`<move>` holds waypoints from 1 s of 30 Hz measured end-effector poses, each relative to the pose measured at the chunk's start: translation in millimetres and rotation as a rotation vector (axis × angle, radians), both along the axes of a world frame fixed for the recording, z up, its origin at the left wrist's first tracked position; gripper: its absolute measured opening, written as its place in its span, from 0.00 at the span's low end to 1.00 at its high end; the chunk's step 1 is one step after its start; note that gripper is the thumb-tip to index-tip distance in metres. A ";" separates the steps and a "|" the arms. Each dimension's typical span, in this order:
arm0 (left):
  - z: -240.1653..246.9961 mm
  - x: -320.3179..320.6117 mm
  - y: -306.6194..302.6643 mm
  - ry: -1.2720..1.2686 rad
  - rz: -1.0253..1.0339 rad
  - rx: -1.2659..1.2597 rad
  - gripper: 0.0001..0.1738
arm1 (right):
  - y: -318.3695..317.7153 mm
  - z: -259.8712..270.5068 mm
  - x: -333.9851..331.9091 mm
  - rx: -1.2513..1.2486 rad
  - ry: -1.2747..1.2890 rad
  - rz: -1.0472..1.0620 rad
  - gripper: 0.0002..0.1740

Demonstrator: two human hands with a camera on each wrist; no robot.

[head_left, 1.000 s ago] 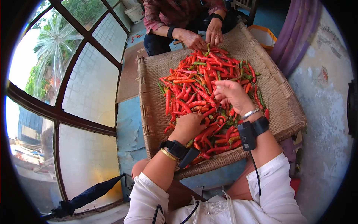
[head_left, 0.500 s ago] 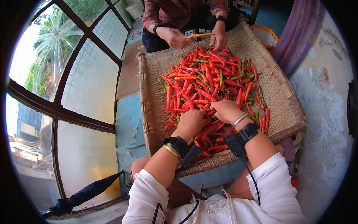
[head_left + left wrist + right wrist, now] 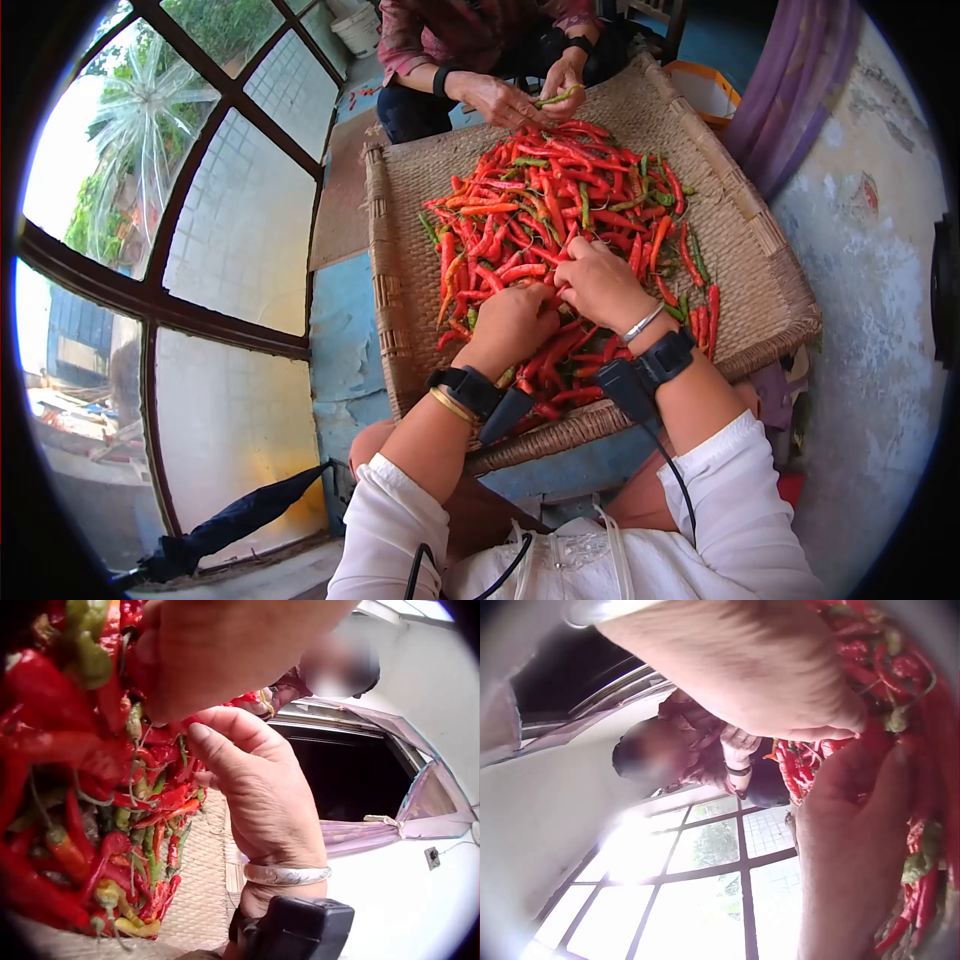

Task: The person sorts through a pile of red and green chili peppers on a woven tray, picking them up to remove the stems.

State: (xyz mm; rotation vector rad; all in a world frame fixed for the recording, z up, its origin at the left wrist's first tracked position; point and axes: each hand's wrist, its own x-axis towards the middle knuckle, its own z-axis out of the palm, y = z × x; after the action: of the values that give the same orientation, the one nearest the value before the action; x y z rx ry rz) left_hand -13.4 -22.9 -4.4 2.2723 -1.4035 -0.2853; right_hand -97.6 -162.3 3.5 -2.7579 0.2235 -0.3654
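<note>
A heap of mostly red chili peppers [image 3: 555, 205], some green or orange, lies in a shallow woven basket [image 3: 735, 215]. My left hand [image 3: 512, 322] and right hand [image 3: 603, 285] meet over the near part of the heap. Between the left thumb and fingers, a red chili pepper [image 3: 874, 750] shows in the right wrist view. The right hand [image 3: 266, 784] has its thumb and forefinger pinched together at the tip of a red pepper, beside the left hand. Part of that pepper is hidden behind the hands.
Across the basket, another person's hands [image 3: 505, 100] hold a greenish pepper [image 3: 560, 97]. Framed window panes [image 3: 235, 215] stand on the left, with a folded dark umbrella [image 3: 240, 520] below. A worn wall [image 3: 870, 330] and purple curtain [image 3: 790, 90] are on the right.
My right hand has come down from the heap's right side to join the left hand. The other person has swapped an orange pepper for a greenish one.
</note>
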 end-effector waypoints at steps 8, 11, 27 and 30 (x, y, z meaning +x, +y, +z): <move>26.2 9.3 4.0 0.197 0.046 -0.124 0.12 | -22.7 31.5 3.9 1.021 0.258 0.020 0.06; 24.4 12.1 4.2 0.306 -0.039 -0.167 0.12 | -28.0 29.2 1.8 0.969 0.367 0.082 0.06; 4.9 9.7 14.2 0.051 -0.176 0.228 0.13 | -42.7 21.9 7.0 1.674 -0.560 -0.265 0.32; 14.5 2.3 9.5 0.011 -0.182 0.272 0.15 | -37.9 17.4 6.4 1.354 -0.307 -0.380 0.28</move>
State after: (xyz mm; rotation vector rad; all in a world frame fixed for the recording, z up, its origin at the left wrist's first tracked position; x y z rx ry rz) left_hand -11.1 -13.3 10.1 2.3497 -1.6564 -0.5782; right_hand -91.2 -200.2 21.0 -1.3066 0.6273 -0.4749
